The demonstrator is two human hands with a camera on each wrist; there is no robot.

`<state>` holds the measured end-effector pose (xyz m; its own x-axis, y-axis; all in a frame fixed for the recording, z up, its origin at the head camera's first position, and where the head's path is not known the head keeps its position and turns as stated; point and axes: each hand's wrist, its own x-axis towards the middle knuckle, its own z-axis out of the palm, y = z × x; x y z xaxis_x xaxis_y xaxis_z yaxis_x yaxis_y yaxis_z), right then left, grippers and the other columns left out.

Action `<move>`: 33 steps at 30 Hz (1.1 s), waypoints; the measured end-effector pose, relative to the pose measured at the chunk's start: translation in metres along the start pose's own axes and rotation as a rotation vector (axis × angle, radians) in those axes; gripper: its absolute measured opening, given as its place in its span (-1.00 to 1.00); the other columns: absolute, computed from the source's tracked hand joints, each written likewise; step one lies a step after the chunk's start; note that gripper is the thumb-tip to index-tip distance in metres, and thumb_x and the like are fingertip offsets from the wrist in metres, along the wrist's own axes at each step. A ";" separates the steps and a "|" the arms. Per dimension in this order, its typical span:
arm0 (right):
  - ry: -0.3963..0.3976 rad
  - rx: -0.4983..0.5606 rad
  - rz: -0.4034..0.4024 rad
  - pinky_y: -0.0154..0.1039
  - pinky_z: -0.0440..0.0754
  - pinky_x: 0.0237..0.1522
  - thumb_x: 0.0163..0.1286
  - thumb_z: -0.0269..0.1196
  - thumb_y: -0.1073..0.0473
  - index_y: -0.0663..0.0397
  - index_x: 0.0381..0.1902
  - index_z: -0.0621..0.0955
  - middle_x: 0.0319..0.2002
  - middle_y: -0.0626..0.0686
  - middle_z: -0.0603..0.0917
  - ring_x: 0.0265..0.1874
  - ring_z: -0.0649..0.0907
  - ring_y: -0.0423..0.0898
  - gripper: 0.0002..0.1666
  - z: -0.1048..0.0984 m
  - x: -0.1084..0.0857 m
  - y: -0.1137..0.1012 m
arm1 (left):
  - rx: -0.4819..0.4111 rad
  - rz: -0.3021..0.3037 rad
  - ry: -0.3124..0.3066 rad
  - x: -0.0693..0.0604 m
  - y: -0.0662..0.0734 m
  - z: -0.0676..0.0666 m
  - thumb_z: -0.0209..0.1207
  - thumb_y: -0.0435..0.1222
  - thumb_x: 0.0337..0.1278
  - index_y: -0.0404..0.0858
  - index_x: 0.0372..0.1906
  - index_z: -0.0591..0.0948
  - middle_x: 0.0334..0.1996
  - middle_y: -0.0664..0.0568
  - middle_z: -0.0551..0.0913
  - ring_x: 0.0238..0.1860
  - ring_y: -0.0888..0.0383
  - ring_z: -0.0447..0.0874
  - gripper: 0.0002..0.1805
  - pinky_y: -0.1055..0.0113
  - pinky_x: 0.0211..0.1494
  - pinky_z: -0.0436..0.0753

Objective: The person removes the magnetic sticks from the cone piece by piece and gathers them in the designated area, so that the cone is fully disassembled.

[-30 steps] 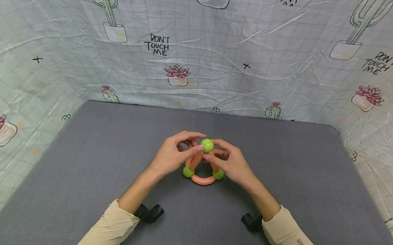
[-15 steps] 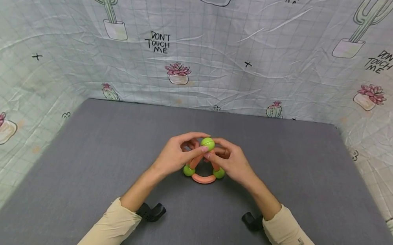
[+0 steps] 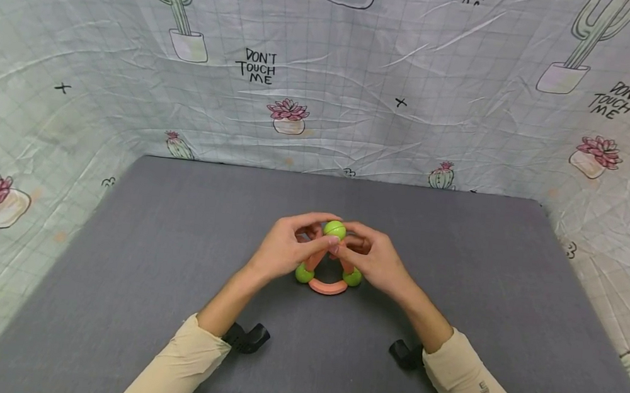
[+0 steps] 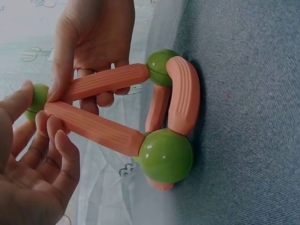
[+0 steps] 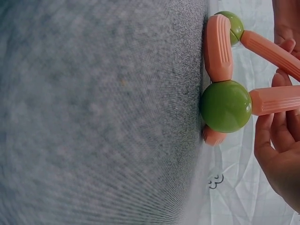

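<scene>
A toy frame of orange rods and green balls stands on the grey table, narrowing to a green top ball (image 3: 335, 229). My left hand (image 3: 284, 248) pinches that ball between thumb and fingers. Beside it my right hand (image 3: 378, 261) grips an orange straight rod (image 4: 108, 82) near its upper end, its thumb close to the ball. Another orange straight rod (image 4: 96, 129) slopes down to a green base ball (image 4: 166, 155). A curved orange rod (image 3: 328, 287) joins two base balls on the table. The back of the frame is partly hidden by my hands.
The grey table (image 3: 176, 221) spreads around the frame on all sides. Behind it hangs a wrinkled cloth (image 3: 350, 67) printed with cacti. Black wrist mounts (image 3: 247, 338) stick out inward at both forearms.
The view has tilted slightly. My left thumb has moved a little to the right across the ball's lower side, closer to the right thumb. The frame otherwise stays as it was.
</scene>
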<state>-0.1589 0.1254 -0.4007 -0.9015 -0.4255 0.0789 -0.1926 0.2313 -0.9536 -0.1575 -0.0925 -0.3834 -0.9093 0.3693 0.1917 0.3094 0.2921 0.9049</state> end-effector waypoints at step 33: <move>0.032 -0.043 -0.031 -0.32 0.67 -0.11 0.47 0.37 0.11 0.06 0.38 0.57 -0.05 0.14 0.84 -0.10 0.81 0.17 -0.44 0.000 -0.002 0.000 | -0.052 0.047 -0.017 -0.002 -0.006 0.001 0.24 -0.07 0.46 0.15 0.17 0.70 -0.20 0.09 0.76 -0.15 0.12 0.68 -0.72 0.23 -0.12 0.68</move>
<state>-0.1577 0.1264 -0.4007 -0.9068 -0.4047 0.1179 -0.2363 0.2564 -0.9372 -0.1572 -0.0935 -0.3895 -0.8890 0.3966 0.2287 0.3369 0.2283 0.9135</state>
